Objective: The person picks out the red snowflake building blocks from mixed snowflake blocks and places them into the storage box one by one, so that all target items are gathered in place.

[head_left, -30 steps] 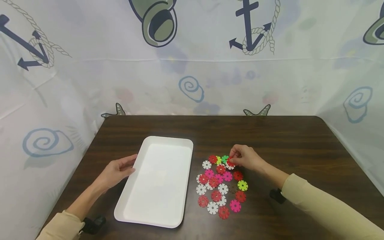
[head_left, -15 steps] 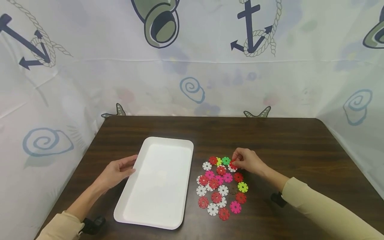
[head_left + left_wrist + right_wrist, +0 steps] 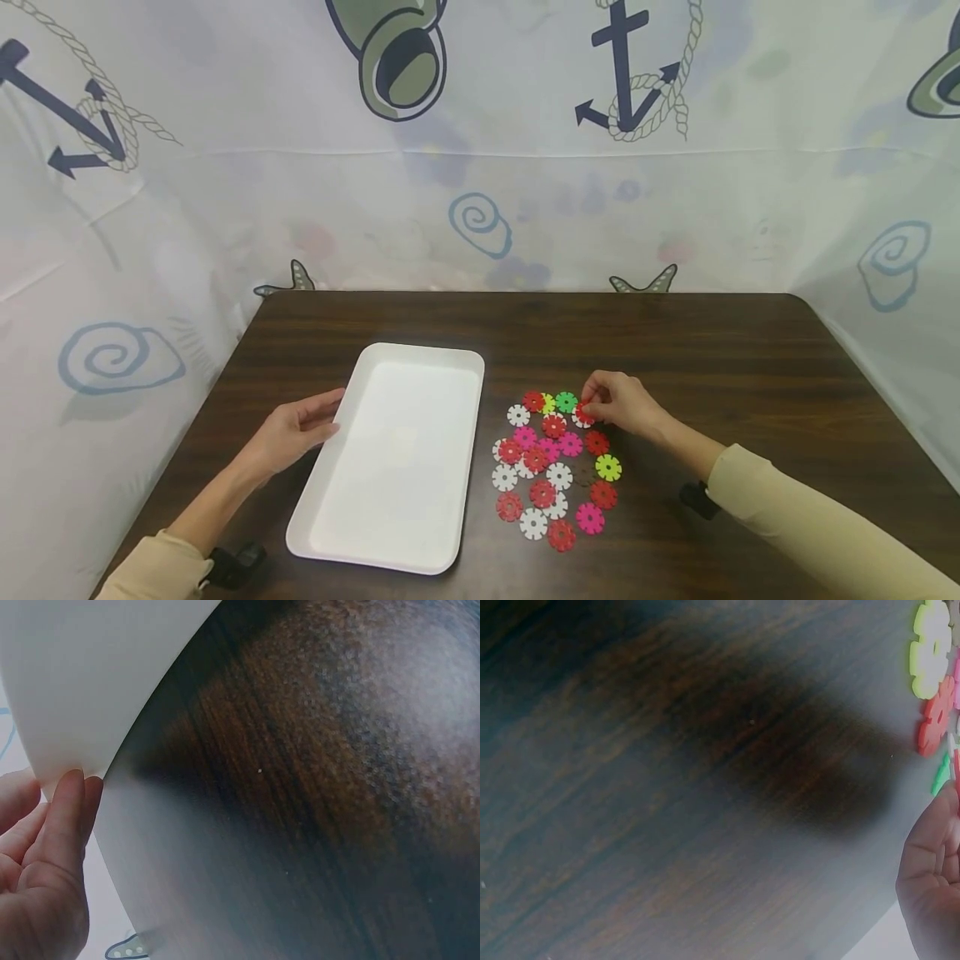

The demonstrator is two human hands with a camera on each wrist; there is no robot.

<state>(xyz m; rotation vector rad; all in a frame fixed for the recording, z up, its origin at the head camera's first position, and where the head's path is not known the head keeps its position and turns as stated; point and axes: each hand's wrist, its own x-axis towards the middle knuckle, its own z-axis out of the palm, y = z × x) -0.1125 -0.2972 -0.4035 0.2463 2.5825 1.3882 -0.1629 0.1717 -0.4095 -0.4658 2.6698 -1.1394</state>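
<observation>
A white rectangular tray (image 3: 386,467) lies on the left half of the dark table. My left hand (image 3: 296,433) rests at its left side, with thumb and fairly straight fingers touching the rim; the left wrist view shows the fingertips (image 3: 73,780) against the tray's wall. To the right of the tray several notched interlocking discs lie loosely spread, some overlapping. At their far right edge my right hand (image 3: 618,404) pinches a red interlocking disc (image 3: 582,413) between thumb and fingertips, right over a white disc. A green disc (image 3: 566,402) lies just left of those fingertips.
Pink (image 3: 590,518), white (image 3: 533,523), red and yellow discs (image 3: 608,467) lie between the tray and the right forearm. A brown disc (image 3: 583,474) barely stands out from the wood. A printed cloth (image 3: 480,183) hangs behind the table (image 3: 712,350).
My right hand has shifted slightly right and nearer with the red disc between its fingers, showing more of the green disc. My left hand and the tray have stayed put.
</observation>
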